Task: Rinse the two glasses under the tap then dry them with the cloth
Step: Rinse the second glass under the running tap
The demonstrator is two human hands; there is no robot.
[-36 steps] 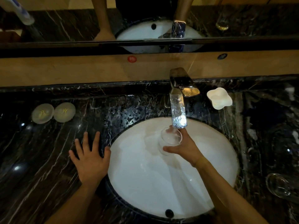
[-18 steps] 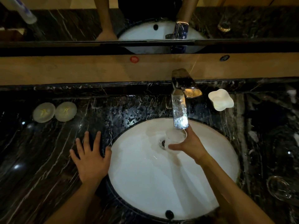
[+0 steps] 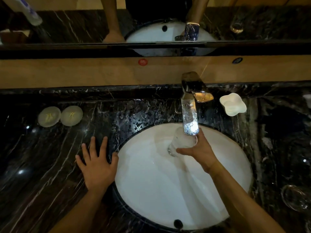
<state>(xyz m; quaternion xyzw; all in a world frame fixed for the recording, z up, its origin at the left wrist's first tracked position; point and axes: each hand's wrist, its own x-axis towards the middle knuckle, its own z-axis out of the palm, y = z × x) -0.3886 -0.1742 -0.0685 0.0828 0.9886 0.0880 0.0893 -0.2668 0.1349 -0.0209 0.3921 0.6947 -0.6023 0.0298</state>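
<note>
Currently the right hand (image 3: 200, 150) is gripping a clear glass (image 3: 182, 142) from the side, thumb toward the viewer and fingers wrapped behind, and is holding it directly under the spout of the tap (image 3: 190, 115) at the centre of the frame, over the drain of the white sink (image 3: 151, 190). Whether water is actually running into it is hard to tell, since stream and glass are blurring together, though the glass is looking cloudy as if filling. The left hand (image 3: 96, 165) is lying flat and open, fingers spread, on the dark marble table (image 3: 42, 157) just beside the sink's left rim, holding nothing.

This is reading as the rinse of the first glass. The next move is probably calling for tipping the water out, setting this glass aside and reaching for the second glass (image 3: 295, 197), which is lying on the table at the lower right edge of the frame, well apart from both hands. No cloth is showing anywhere, so the drying step will need one brought in.
</note>
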